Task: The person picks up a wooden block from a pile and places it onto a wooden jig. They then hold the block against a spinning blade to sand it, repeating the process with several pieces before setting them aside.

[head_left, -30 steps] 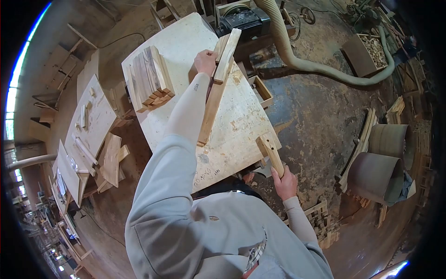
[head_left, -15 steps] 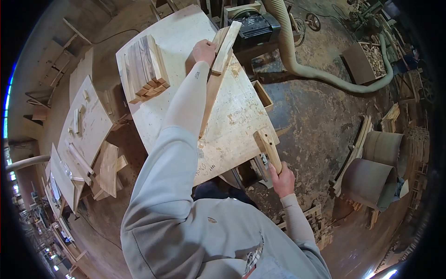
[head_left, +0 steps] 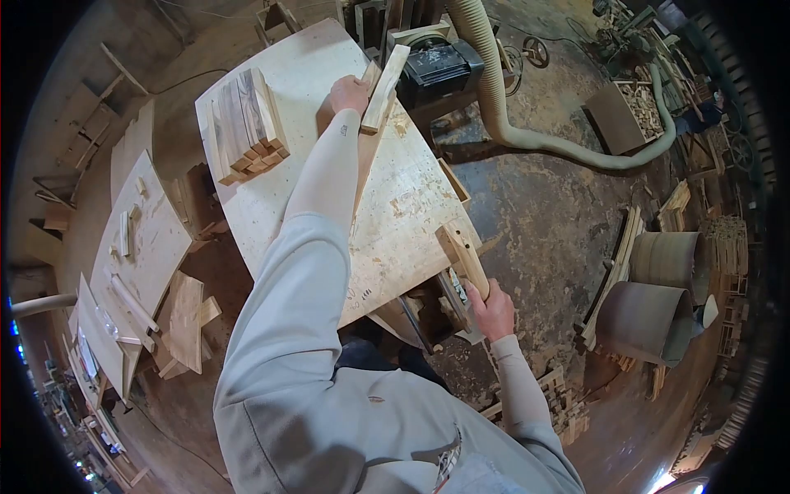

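Across the pale tabletop (head_left: 420, 198), a squared stack of wooden blocks (head_left: 247, 123) is already gathered at far left. A wooden strip (head_left: 386, 89) lies apart from it on the far right side, unstacked. The holed wooden piece (head_left: 471, 265), also unstacked, is at the near right corner, pinched in the right hand (head_left: 494, 311). The left hand (head_left: 349, 95) curls beside the strip; its exact grip cannot be told.

This is a woodworking workshop. At the top of the frame I see a motor (head_left: 438, 67) and a thick ribbed hose (head_left: 527, 138), which runs over a stained, worn floor (head_left: 547, 202). In the upper right is a box of wood offcuts (head_left: 646, 111). In the upper left, cut wooden bars (head_left: 245, 123) are stacked on a board-topped table (head_left: 395, 218).
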Tool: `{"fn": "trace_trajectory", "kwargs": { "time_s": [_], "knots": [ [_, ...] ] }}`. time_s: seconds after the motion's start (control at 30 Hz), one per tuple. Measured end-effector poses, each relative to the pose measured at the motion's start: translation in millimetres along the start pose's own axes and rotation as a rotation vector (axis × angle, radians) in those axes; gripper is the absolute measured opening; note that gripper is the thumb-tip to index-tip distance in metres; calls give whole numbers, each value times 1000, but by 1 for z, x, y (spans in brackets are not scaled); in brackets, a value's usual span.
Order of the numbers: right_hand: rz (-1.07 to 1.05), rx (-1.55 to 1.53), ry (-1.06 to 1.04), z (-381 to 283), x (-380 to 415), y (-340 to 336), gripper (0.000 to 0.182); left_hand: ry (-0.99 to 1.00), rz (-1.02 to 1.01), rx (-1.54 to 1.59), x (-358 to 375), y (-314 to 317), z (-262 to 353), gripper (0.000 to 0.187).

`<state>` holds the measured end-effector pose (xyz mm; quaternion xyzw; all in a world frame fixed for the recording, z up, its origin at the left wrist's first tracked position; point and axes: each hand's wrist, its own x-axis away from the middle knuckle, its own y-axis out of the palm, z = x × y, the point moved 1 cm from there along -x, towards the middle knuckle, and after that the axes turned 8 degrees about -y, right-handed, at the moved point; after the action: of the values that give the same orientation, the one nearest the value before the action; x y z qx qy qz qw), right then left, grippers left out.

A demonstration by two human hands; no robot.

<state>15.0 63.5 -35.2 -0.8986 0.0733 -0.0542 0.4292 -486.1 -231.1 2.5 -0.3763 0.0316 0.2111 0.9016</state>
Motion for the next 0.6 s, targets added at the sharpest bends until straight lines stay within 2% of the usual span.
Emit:
{"fn": "trace_trajectory", "kwargs": {
  "time_s": [0.43,0.53,0.6],
  "knots": [
    [-24,38,20,-16,-1,-18,50,64,26,-4,12,-4,-1,25],
    [-57,45,38,-18,1,-23,49,131,-27,165,6,-5,-4,26],
    [-71,44,48,-19,0,-24,49,182,74,72,0,-10,0,29]
  ]
}}
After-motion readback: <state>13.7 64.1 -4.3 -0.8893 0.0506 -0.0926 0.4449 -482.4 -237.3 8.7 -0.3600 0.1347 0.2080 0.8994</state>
